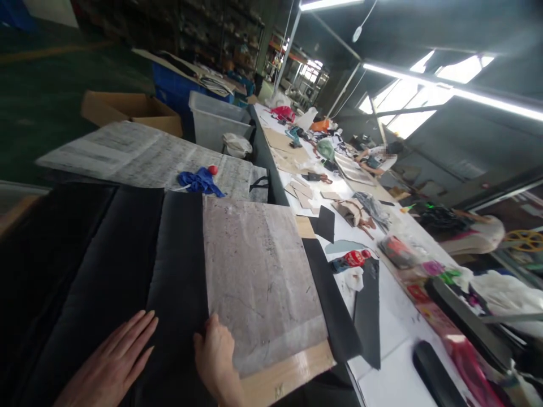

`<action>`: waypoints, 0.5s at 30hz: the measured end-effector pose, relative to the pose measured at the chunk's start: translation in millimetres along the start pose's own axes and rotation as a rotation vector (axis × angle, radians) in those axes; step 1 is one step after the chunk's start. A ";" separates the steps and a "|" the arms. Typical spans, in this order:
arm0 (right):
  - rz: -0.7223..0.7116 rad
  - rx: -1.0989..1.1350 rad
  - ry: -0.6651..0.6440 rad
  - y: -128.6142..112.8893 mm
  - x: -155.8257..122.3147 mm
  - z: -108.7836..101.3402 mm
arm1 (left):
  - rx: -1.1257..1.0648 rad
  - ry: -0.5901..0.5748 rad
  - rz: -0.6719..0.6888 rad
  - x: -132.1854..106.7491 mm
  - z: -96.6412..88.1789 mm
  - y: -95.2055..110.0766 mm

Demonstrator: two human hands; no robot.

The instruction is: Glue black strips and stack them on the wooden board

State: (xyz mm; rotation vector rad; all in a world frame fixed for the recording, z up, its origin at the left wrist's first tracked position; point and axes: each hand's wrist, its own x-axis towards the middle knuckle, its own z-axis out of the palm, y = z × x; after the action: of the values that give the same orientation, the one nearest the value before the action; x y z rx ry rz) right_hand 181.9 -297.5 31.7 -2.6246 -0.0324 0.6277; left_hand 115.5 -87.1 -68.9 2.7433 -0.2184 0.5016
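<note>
A black sheet of soft-looking material, with lengthwise creases or seams, covers the left part of the work surface. My left hand lies flat on it, fingers stretched out and close together. At the sheet's right edge, my right hand is closed with its fingers curled, pinching that edge; the fingertips are partly hidden. Under and beside the edge lies a worn, greyish-brown board with dark marks. A pale wooden strip shows along the board's near side.
Behind lies a grey-streaked board with a blue cloth and red ball-like object. A long white table on the right bears black strips, a red-labelled bottle and scraps. Another person works farther along.
</note>
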 end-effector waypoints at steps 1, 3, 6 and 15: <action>-0.009 -0.005 0.011 0.2 0.2 3.6 | 0.024 0.009 -0.005 1.0 0.5 2.1; -0.028 -0.012 0.039 -0.3 0.9 12.3 | 0.080 0.032 -0.027 3.5 0.9 10.0; -0.053 -0.031 0.043 2.1 5.2 12.6 | 0.127 0.053 -0.011 6.4 0.5 22.5; -0.178 -0.259 0.529 90.0 19.7 -190.5 | 0.265 -0.047 -0.012 18.7 -28.6 41.1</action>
State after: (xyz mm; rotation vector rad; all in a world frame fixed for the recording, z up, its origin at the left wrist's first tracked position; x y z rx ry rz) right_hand 275.6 -454.8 137.9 -2.9087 -0.1938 -0.1516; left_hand 115.2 -116.6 -24.4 3.0142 -0.1571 0.4940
